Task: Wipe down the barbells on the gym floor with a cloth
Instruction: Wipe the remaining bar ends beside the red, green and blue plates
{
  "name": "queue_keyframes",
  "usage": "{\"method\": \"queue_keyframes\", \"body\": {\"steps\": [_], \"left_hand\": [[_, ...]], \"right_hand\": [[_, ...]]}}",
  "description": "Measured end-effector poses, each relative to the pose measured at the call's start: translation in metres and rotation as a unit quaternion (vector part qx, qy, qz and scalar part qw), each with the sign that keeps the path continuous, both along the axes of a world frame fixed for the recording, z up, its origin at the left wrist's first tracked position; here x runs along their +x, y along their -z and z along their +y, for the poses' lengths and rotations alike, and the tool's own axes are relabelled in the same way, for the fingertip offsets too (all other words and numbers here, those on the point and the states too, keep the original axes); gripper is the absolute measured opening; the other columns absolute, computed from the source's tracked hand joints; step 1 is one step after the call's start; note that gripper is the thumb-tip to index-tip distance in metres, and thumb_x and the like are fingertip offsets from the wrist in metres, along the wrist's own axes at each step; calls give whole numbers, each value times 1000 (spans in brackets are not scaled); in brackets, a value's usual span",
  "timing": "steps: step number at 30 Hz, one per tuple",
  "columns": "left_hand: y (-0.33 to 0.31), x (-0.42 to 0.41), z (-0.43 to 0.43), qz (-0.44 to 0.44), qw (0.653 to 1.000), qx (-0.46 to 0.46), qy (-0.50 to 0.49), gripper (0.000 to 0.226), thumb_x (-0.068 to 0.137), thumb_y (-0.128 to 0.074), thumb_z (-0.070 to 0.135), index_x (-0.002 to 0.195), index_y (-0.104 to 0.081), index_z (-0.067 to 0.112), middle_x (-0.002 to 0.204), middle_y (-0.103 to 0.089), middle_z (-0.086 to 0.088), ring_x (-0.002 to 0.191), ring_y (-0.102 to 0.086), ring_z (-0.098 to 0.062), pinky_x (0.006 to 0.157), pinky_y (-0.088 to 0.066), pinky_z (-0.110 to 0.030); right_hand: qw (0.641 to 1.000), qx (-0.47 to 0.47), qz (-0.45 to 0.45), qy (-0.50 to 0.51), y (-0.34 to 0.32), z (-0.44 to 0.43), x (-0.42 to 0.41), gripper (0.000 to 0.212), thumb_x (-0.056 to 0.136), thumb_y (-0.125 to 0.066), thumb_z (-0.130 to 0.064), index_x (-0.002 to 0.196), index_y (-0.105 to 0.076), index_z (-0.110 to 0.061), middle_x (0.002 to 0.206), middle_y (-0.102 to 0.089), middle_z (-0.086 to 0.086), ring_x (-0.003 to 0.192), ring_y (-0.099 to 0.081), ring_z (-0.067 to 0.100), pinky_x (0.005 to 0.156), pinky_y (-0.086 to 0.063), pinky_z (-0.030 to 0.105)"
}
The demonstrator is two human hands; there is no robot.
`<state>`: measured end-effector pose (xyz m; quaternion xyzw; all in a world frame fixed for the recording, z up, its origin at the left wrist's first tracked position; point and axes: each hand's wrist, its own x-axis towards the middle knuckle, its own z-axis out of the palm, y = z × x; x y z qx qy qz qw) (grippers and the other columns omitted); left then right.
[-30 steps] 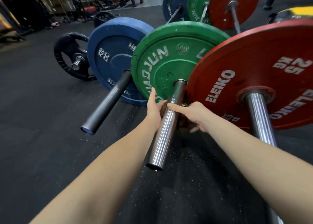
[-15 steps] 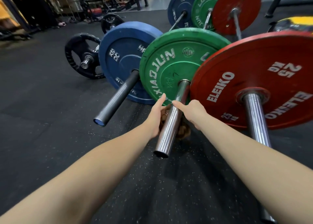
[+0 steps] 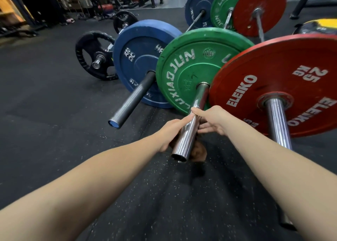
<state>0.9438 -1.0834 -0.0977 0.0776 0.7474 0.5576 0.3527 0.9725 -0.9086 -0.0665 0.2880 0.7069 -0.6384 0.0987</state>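
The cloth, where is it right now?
In the head view, the brown cloth sits centre frame, bunched under the chrome sleeve of the green-plate barbell, between the left hand and right hand.

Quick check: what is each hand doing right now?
Left hand: closed around the chrome sleeve, brown cloth underneath.
Right hand: on the same sleeve, fingers loosely curled; grip unclear.
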Motion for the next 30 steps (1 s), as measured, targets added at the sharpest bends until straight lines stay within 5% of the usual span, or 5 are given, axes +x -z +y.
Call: {"method": "queue_keyframes", "body": {"steps": [9,13,20,24,30], "left_hand": [[4,17,-27,3,1000,-4,26,78,72,-82,66,126,-63,14,111,-77,-7,100,-75,-22,93,-59,-40],[-3,17,-18,-17,1000,-4,23,71,81,-80,55,134,-62,12,115,-77,-6,105,-74,-23,98,-57,-43],[-4,14,-36,-79,986,-79,120,88,73,-74,76,122,-69,3,113,-76,-15,110,-72,-33,104,-54,-46],[-14,4,-49,-72,981,-123,130,82,73,-69,75,110,-73,1,104,-77,-16,95,-74,-31,88,-60,-40],[-57,-27,-52,-62,983,151,-82,34,98,-64,34,102,-73,1,96,-74,-18,83,-71,-30,79,-63,-37]], "right_hand": [[1000,-12,16,-8,7,1,3,69,91,-74,-40,142,-50,0,126,-68,19,95,-75,27,87,-62,47],[999,-31,20,-40,2,4,8,71,91,-76,-32,146,-47,2,129,-66,19,96,-76,27,77,-64,39],[998,-43,35,-11,10,-4,12,70,92,-76,-33,147,-48,-1,117,-71,11,101,-74,26,86,-62,46],[999,-30,30,-33,5,-1,14,70,92,-75,-32,147,-46,1,112,-73,11,97,-75,27,94,-58,52],[996,48,61,-32,2,6,13,81,90,-76,-43,151,-42,-1,136,-63,16,107,-70,26,89,-62,46]]}}
